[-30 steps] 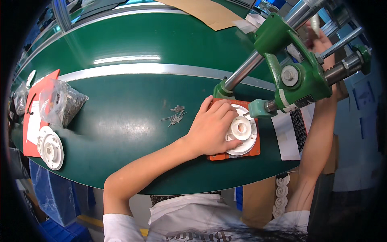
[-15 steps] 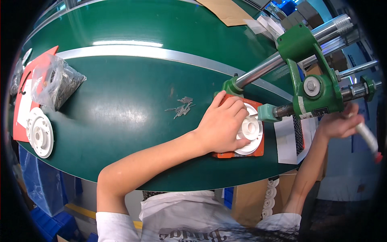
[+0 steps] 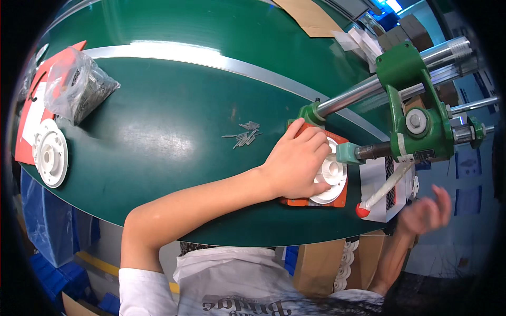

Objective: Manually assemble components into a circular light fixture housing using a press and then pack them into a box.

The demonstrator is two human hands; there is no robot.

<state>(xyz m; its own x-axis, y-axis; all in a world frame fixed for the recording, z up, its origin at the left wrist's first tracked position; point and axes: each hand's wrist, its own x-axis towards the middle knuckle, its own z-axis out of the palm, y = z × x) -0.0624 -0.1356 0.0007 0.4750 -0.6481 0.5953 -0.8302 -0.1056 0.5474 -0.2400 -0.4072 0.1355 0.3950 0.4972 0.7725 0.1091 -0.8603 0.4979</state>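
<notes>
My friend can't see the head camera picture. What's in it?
A person's left hand holds a round white part on an orange base at a green press. The right hand, seemingly empty, is apart from the press's red-tipped lever; thin metal pins lie on the green table.

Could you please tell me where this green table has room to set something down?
Bare tabletop lies between the plastic bag and metal pins, toward the left forearm, and beyond the metal strip. The right side is crowded with the left hand, white disc beneath it and press.
</notes>
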